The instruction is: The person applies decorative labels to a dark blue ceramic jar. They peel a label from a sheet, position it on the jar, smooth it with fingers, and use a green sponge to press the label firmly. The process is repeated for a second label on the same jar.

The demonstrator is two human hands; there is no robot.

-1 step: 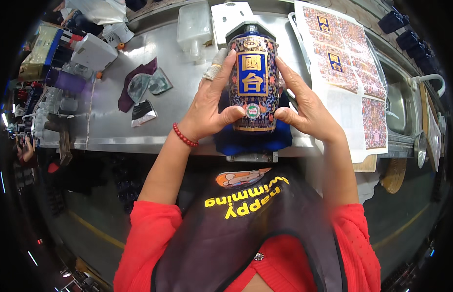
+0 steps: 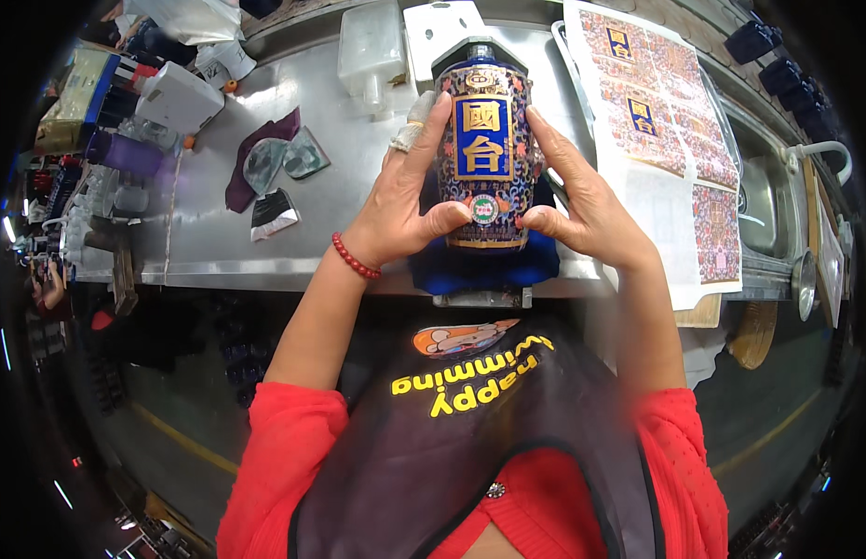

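A blue bottle [image 2: 484, 140] with a patterned label was held at the middle of the near edge of the desk [image 2: 345, 219], its neck pointed toward the far edge. Its left side was gripped by the left hand [image 2: 396, 205] and its right side by the right hand [image 2: 596, 214]; the fingers of both were clamped on it, the thumbs pressed near its lower front. One left finger was covered by a pale wrap [image 2: 414, 123]. Near the far edge, a clear container [image 2: 371, 48] was placed beside a white block [image 2: 439, 39]. Cloth scraps [image 2: 305, 156] were scattered toward the left edge. Along the right edge, patterned labels [image 2: 675, 121] were spread on white paper [image 2: 638, 210].
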